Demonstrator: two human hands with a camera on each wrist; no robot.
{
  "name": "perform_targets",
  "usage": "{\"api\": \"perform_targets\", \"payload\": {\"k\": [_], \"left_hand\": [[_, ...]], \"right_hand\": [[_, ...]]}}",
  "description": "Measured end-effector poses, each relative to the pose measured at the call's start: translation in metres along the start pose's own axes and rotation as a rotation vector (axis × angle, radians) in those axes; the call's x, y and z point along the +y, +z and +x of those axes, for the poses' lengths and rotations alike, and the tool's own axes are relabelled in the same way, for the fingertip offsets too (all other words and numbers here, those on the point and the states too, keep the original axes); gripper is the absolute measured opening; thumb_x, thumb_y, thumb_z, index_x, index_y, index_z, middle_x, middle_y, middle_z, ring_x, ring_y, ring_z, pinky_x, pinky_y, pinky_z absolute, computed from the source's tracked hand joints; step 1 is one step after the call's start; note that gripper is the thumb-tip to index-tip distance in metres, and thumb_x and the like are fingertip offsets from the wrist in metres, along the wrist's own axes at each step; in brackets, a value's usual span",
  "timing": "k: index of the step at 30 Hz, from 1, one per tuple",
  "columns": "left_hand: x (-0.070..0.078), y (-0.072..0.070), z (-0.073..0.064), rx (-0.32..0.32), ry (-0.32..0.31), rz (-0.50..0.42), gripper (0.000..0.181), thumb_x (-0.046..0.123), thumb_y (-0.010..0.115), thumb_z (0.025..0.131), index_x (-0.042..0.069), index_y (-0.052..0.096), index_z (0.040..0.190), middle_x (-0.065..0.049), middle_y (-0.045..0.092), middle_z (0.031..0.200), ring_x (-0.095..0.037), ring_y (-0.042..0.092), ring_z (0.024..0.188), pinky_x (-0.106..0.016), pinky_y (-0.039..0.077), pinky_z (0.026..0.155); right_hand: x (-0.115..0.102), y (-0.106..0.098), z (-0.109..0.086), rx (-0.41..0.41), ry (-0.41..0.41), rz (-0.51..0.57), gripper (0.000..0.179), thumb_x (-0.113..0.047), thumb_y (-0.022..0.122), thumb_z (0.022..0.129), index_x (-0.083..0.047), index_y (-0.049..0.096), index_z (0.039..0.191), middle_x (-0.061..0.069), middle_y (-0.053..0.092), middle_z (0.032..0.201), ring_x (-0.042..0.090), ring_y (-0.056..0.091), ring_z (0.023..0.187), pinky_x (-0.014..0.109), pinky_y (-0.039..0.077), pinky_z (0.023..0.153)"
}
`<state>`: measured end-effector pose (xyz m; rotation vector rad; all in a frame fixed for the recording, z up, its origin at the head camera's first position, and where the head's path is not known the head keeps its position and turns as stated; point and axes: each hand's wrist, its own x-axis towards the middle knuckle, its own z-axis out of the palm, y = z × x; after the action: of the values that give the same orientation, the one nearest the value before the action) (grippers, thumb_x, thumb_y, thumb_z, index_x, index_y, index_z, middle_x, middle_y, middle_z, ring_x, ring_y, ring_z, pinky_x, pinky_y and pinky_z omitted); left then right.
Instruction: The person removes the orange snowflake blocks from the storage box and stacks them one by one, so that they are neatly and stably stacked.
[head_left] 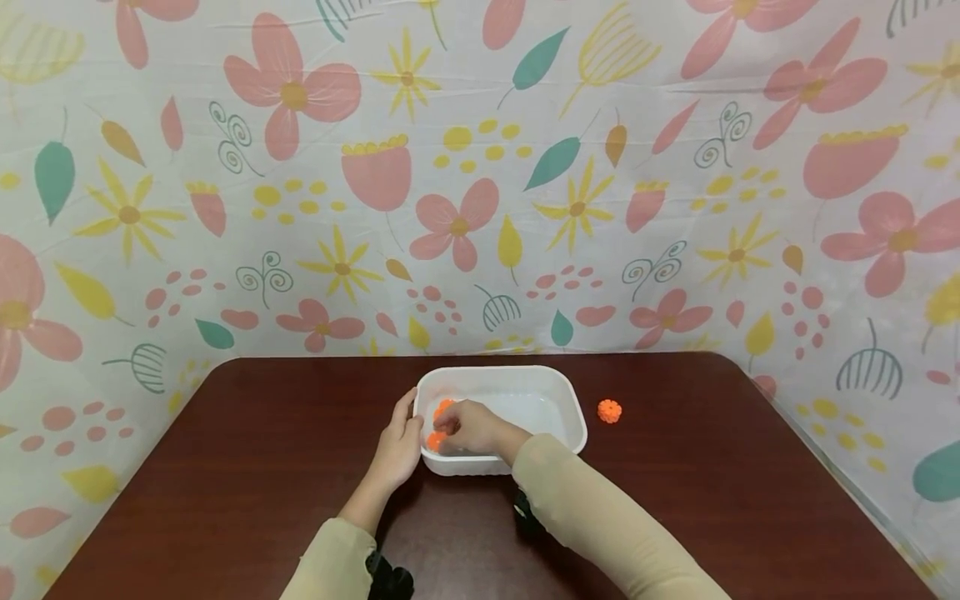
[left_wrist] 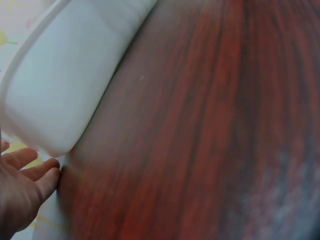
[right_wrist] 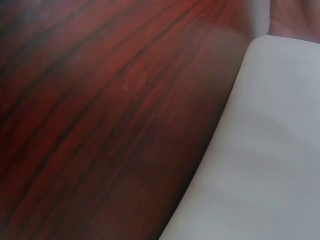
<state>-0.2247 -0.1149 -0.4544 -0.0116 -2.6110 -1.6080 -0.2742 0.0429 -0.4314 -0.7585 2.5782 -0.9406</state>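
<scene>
A white rectangular tub (head_left: 525,376) sits on the table. Against its left end rests my left hand (head_left: 397,450), its fingers extended along the outer wall; in the left wrist view these fingers (left_wrist: 44,172) show beside the tub's corner. My right hand (head_left: 476,427) reaches over the near rim into the tub's left part. Its curled fingers and thumb are at a small orange piece (head_left: 436,440), which they partly hide. Another orange piece (head_left: 443,407) lies just behind that hand. The right wrist view shows mainly the tub's outer wall (right_wrist: 270,145).
One more orange piece (head_left: 609,411), bumpy and flower-shaped, lies on the table right of the tub. The dark reddish-brown wooden table (head_left: 712,467) reaches back to a floral-patterned cloth (head_left: 465,317). Dark wrist devices (head_left: 390,577) sit under both sleeves.
</scene>
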Motion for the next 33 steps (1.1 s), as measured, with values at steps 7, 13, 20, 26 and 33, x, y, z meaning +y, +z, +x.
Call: {"api": "perform_targets", "payload": {"k": [7,13,20,26,33], "left_hand": [[0.0003,0.0001,-0.0001,0.01,-0.001,-0.013,0.049,0.023,0.033,0.1,0.019,0.028,0.149,-0.016,0.052,0.134,-0.029,0.053,0.112,-0.049,0.041,0.097],[-0.0002,0.0004,-0.0007,0.005,-0.001,-0.007,0.049,0.024,0.033,0.1,0.021,0.027,0.149,-0.017,0.047,0.14,-0.031,0.051,0.117,-0.051,0.04,0.099],[0.0005,0.0004,-0.0008,0.007,-0.009,-0.009,0.049,0.025,0.033,0.1,0.02,0.027,0.149,-0.017,0.047,0.14,-0.033,0.05,0.12,-0.051,0.04,0.099],[0.0003,0.0006,-0.0005,0.004,-0.001,-0.002,0.049,0.024,0.033,0.1,0.02,0.027,0.149,-0.017,0.051,0.136,-0.031,0.051,0.117,-0.051,0.04,0.099],[-0.0011,0.0007,0.0011,0.003,0.0,0.005,0.049,0.024,0.032,0.101,0.02,0.027,0.149,-0.017,0.051,0.136,-0.029,0.052,0.115,-0.051,0.04,0.098]], "right_hand": [[-0.0017,-0.0006,0.0026,-0.022,0.001,-0.082,0.02,-0.013,0.076,0.077,-0.01,0.069,0.096,-0.002,0.06,0.081,0.01,0.052,0.077,0.024,0.044,0.072],[-0.0002,0.0004,0.003,-0.028,0.024,-0.075,0.019,-0.014,0.077,0.075,-0.012,0.067,0.091,-0.002,0.061,0.086,0.011,0.054,0.083,0.025,0.045,0.077],[0.0,-0.0012,0.004,-0.069,0.027,-0.082,0.018,-0.013,0.076,0.076,-0.012,0.068,0.092,-0.002,0.061,0.087,0.011,0.053,0.083,0.026,0.046,0.079],[-0.0001,-0.0022,0.0035,-0.054,0.073,-0.084,0.018,-0.014,0.076,0.076,-0.012,0.062,0.086,-0.003,0.058,0.082,0.01,0.051,0.077,0.024,0.044,0.074],[0.0015,-0.0036,0.0041,-0.067,0.072,-0.085,0.021,-0.012,0.075,0.077,-0.013,0.066,0.095,-0.003,0.059,0.086,0.01,0.053,0.08,0.025,0.045,0.076]]}}
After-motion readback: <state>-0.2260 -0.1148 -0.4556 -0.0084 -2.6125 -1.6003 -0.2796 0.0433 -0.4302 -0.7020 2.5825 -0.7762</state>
